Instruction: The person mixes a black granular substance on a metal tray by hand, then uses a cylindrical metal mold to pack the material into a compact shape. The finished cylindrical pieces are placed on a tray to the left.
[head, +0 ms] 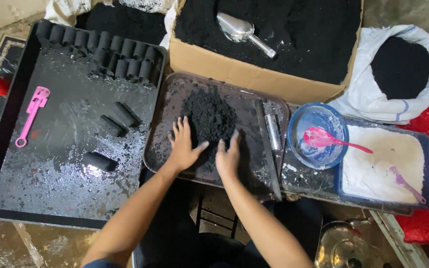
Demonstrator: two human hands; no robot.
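My left hand [183, 146] lies flat with fingers spread on the near left edge of a heap of black powder [208, 116] on a dark brown tray [157, 149]. My right hand [228, 156] rests open against the heap's near right side, fingers pointing up into the powder. Neither hand holds a tool. A metal tube [273, 131] and a long dark strip [266, 144] lie on the tray's right side.
A large black tray [6, 149] at left holds rows of black cylinders [105, 52], three loose ones [117, 119] and a pink spatula [32, 114]. Behind: a cardboard box of black powder with a metal scoop [243, 31]. Right: blue bowl with pink spoon [323, 139], tray of white powder [386, 161], white sack [398, 74].
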